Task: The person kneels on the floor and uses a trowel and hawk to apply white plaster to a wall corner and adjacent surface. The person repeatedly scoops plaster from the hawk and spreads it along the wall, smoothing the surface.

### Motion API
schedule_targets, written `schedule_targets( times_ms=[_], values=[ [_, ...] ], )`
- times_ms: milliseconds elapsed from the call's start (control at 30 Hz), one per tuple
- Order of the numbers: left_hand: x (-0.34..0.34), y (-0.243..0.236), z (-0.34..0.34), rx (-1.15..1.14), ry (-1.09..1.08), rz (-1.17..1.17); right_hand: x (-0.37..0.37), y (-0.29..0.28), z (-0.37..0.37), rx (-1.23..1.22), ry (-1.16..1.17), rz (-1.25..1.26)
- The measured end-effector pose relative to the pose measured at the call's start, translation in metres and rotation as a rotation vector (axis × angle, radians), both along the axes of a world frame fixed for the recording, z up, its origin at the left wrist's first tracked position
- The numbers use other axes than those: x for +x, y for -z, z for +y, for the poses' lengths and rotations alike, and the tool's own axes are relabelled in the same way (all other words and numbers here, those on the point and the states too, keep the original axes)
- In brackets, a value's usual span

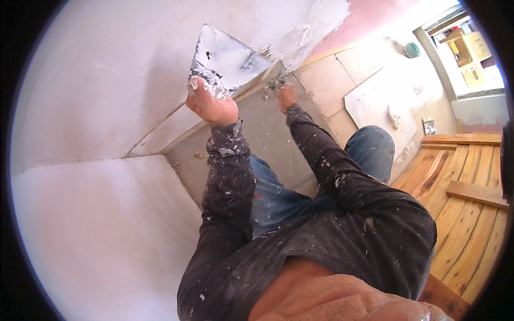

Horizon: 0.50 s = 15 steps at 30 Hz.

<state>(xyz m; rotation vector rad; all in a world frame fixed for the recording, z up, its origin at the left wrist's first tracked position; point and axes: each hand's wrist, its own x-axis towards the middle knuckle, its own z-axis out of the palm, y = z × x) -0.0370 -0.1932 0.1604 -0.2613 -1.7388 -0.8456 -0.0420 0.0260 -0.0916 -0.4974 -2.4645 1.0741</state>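
Observation:
My left hand (214, 106) is closed on the near corner of a shiny flat metal plate (227, 59), thumb on top. White putty smears the plate, and some sticks to my thumb and fingers. Low against the wall (155, 48), to the right of the plate, my right hand (287, 98) is closed round a blurred, flat-bladed tool that looks like a putty knife (277, 72). Its blade is at the foot of the wall; whether it touches the surface I cannot tell. Rough white putty covers the wall beyond the plate.
A second white wall (101, 230) stands close on my left. Tiled floor (327, 80) spreads to the right, with a pale board (375, 107) carrying a putty lump, a small scraper (429, 126) and a green container (411, 50). Wooden planks (455, 203) stand at the right, beneath a doorway.

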Motion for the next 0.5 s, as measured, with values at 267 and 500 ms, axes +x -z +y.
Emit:
schedule_targets(
  times_ms=[267,500],
  values=[
    [0.003,0.002,-0.008,-0.011,0.002,-0.094,0.006,-0.016,0.073,-0.843,0.107,-0.163],
    [-0.002,0.013,-0.02,-0.002,-0.054,-0.122,-0.011,0.004,0.066,-1.489,0.28,0.022]
  ],
)
